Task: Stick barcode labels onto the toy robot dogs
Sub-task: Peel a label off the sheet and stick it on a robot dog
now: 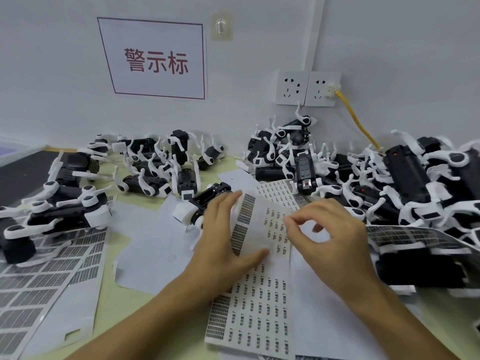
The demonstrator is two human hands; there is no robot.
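Right hand [330, 229] is pinching at a small label on the curled-up label sheet [262, 229], thumb and forefinger together. Left hand [223, 235] holds that sheet, thumb underneath and fingers flat on top. One toy robot dog [200, 206] lies just behind the left hand, with more heaped across the table [124, 294].

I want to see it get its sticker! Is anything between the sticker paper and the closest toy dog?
Yes. The left hand lies between them, holding the label sheet up. The nearest toy dog sits just behind its fingers. The right hand picks at the sheet.
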